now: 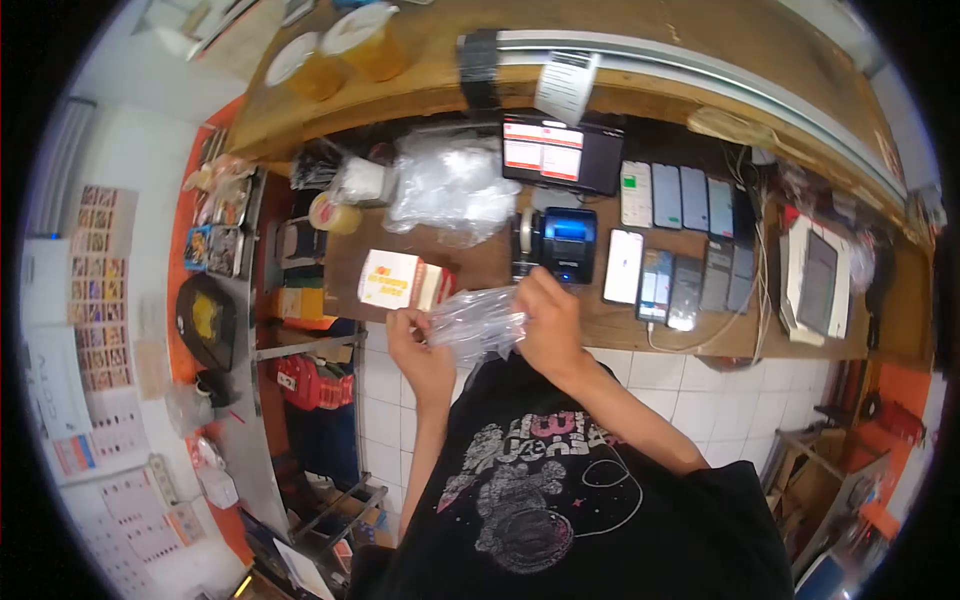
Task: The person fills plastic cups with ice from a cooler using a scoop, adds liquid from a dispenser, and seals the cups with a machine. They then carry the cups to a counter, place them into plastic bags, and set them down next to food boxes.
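Note:
A clear plastic bag (474, 322) is stretched between my two hands in front of the counter edge. My left hand (412, 345) pinches its left side, fingertips close below a small white and red food box (392, 279) with yellow lettering. With fingers curled, my right hand (549, 318) grips the bag's other end, near a black receipt printer (566, 243) with a blue top. Behind the food box lies a pile of clear plastic bags (452, 188).
A tablet (562, 152) with a lit screen stands behind the printer. To its right, several phones (667, 195) lie in rows, one with a white cable (652, 335). Overhead runs a wooden shelf (640, 75) with tubs (362, 40). A boxed device (818, 280) sits at the right.

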Demonstrator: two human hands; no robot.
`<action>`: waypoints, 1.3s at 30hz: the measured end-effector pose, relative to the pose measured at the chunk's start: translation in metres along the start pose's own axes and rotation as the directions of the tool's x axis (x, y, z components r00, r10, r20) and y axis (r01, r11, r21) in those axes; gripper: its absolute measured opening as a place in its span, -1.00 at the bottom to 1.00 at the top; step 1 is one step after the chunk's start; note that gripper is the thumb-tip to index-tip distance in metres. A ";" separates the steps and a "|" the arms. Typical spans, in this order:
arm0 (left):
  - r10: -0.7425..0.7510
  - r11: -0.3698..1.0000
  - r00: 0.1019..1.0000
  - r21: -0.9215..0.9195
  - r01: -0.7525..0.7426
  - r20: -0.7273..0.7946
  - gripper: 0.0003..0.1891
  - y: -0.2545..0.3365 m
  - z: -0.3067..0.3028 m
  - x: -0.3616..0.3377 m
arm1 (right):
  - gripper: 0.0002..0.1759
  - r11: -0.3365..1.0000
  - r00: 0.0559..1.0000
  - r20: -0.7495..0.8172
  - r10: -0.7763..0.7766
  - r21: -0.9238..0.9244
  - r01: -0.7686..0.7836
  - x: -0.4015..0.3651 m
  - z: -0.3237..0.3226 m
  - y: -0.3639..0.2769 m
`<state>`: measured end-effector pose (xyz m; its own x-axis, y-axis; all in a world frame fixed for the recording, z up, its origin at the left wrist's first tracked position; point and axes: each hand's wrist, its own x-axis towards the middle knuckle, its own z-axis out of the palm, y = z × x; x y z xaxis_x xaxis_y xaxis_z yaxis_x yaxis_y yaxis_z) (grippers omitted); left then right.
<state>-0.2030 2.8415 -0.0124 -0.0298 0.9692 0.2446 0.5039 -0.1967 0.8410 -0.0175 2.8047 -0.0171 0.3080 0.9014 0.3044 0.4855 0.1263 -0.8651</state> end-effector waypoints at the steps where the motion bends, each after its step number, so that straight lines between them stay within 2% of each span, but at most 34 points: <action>1: -0.045 0.993 0.999 -0.111 0.045 0.004 -0.74 0.003 -0.005 0.006 | -0.71 1.000 1.000 0.008 -0.020 0.007 0.020 0.007 0.000 -0.007; 3: -0.039 0.993 0.999 -0.113 0.038 -0.001 -0.76 -0.004 -0.018 0.015 | -0.70 0.997 0.999 0.050 -0.011 -0.072 0.015 0.022 0.000 -0.019; 4: 0.113 0.983 0.993 0.144 -0.117 0.041 -0.73 0.007 -0.026 0.021 | -0.70 0.993 0.995 0.094 -0.021 -0.111 0.031 0.028 0.005 -0.015; 5: 0.242 0.883 0.963 0.384 -0.270 0.121 -0.70 0.019 -0.035 0.028 | -0.70 0.993 0.995 0.097 -0.036 -0.105 0.046 0.036 0.010 -0.021; 6: 0.243 0.882 0.964 0.389 -0.266 0.108 -0.70 0.035 -0.043 0.032 | -0.73 0.988 0.990 0.137 -0.031 -0.144 0.051 0.043 0.015 -0.030; 7: 0.318 0.847 0.919 0.366 -0.385 0.232 -0.62 0.053 -0.051 0.036 | -0.76 0.981 0.984 0.176 -0.022 -0.185 0.056 0.049 0.023 -0.038; 8: 0.385 0.804 0.853 0.325 -0.497 0.351 -0.53 0.058 -0.059 0.042 | -0.80 0.976 0.975 0.194 -0.106 -0.165 0.139 0.051 0.037 -0.043; 9: 0.385 0.807 0.856 0.326 -0.493 0.344 -0.53 0.050 -0.068 0.047 | -0.80 0.975 0.974 0.199 -0.111 -0.167 0.145 0.051 0.049 -0.053; 11: 0.229 0.956 0.874 0.068 -0.284 0.429 -0.45 0.031 -0.087 0.060 | -0.81 0.972 0.945 0.299 -0.134 -0.145 0.184 0.056 0.067 -0.090; 12: 0.262 0.940 0.890 0.109 -0.323 0.373 -0.53 0.023 -0.101 0.074 | -0.67 0.971 0.924 0.381 -0.039 -0.203 0.124 0.059 0.074 -0.105; 13: 0.265 0.941 0.890 0.103 -0.324 0.371 -0.53 0.010 -0.118 0.092 | -0.67 0.970 0.924 0.380 -0.039 -0.208 0.126 0.064 0.083 -0.113; 15: 0.217 0.937 0.921 0.197 -0.290 0.324 -0.67 -0.020 -0.159 0.123 | -0.50 0.997 0.879 0.470 -0.077 0.007 0.083 0.068 0.100 -0.124; 16: 0.211 0.940 0.922 0.192 -0.283 0.324 -0.67 -0.037 -0.178 0.133 | -0.53 0.997 0.832 0.551 -0.063 0.009 0.070 0.075 0.109 -0.120; 17: 0.138 0.963 0.938 0.179 -0.203 0.319 -0.69 -0.058 -0.194 0.145 | -0.53 0.997 0.830 0.555 -0.061 0.001 0.072 0.083 0.122 -0.128; 18: 0.067 0.979 0.948 0.164 -0.123 0.311 -0.72 -0.072 -0.206 0.155 | -0.58 0.999 0.817 0.576 0.020 -0.050 0.011 0.093 0.133 -0.138; 19: 0.068 0.980 0.951 0.156 -0.120 0.303 -0.72 -0.081 -0.216 0.164 | -0.63 0.994 0.799 0.593 0.099 -0.102 -0.047 0.103 0.147 -0.146; 21: -0.069 0.991 0.913 -0.074 0.108 0.402 -0.63 -0.099 -0.236 0.181 | -0.66 0.989 0.796 0.594 0.117 -0.142 -0.039 0.117 0.182 -0.153; 23: -0.119 0.983 0.887 -0.070 0.168 0.446 -0.63 -0.120 -0.252 0.197 | -0.61 0.975 0.858 0.508 0.082 -0.220 0.036 0.126 0.212 -0.168; 24: -0.167 0.973 0.856 -0.060 0.224 0.489 -0.62 -0.129 -0.259 0.205 | -0.63 0.967 0.846 0.529 0.061 -0.240 0.081 0.126 0.219 -0.183; 25: -0.169 0.971 0.852 -0.064 0.230 0.495 -0.62 -0.134 -0.266 0.212 | -0.63 0.966 0.845 0.530 0.070 -0.248 0.075 0.126 0.228 -0.203; 27: -0.020 0.990 0.863 0.133 -0.054 0.505 -0.60 -0.138 -0.277 0.229 | -0.67 0.927 0.918 0.348 -0.190 -0.246 0.284 0.122 0.253 -0.236; 28: -0.017 0.990 0.852 0.128 -0.058 0.523 -0.60 -0.143 -0.280 0.234 | -0.67 0.929 0.925 0.338 -0.173 -0.256 0.267 0.119 0.268 -0.243; 30: 0.096 0.993 0.862 0.010 -0.117 0.498 -0.54 -0.149 -0.280 0.239 | -0.71 0.922 0.788 0.591 -0.171 -0.187 0.340 0.112 0.299 -0.248; 31: 0.108 0.992 0.844 -0.003 -0.125 0.525 -0.54 -0.145 -0.282 0.240 | -0.72 0.945 0.731 0.678 -0.082 -0.179 0.272 0.112 0.322 -0.236; 32: 0.027 0.993 0.853 0.088 -0.085 0.521 -0.50 -0.135 -0.287 0.239 | -0.72 0.964 0.657 0.754 0.006 -0.178 0.196 0.110 0.346 -0.213; 33: -0.054 0.983 0.859 0.178 -0.044 0.509 -0.46 -0.126 -0.294 0.237 | -0.76 0.969 0.698 0.714 -0.050 -0.136 0.208 0.103 0.363 -0.187; 34: 0.004 0.982 0.842 0.156 -0.105 0.540 -0.40 -0.122 -0.305 0.234 | -0.79 0.970 0.732 0.674 -0.105 -0.093 0.225 0.097 0.377 -0.166; 35: 0.009 0.984 0.829 0.144 -0.109 0.560 -0.40 -0.126 -0.310 0.230 | -0.79 0.972 0.742 0.665 -0.084 -0.110 0.208 0.106 0.392 -0.159; 36: -0.013 0.981 0.773 0.159 -0.114 0.635 -0.39 -0.131 -0.315 0.225 | -0.74 0.935 0.596 0.798 0.092 -0.276 0.225 0.125 0.412 -0.154; 37: -0.036 0.977 0.714 0.175 -0.121 0.699 -0.38 -0.135 -0.321 0.220 | -0.69 0.865 0.423 0.861 0.281 -0.418 0.276 0.135 0.429 -0.148; 38: -0.062 0.975 0.696 0.193 -0.111 0.715 -0.40 -0.142 -0.324 0.213 | -0.69 0.864 0.428 0.856 0.290 -0.426 0.267 0.121 0.448 -0.134; 39: -0.056 0.976 0.688 0.185 -0.116 0.723 -0.40 -0.147 -0.328 0.211 | -0.67 0.841 0.762 0.635 0.126 -0.476 0.258 0.096 0.469 -0.114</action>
<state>-0.5663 3.0262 0.0741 0.5758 0.7854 -0.2273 0.6551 -0.2768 0.7030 -0.4270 3.0707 -0.0760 -0.2235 0.9660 -0.1297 0.8772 0.1413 -0.4589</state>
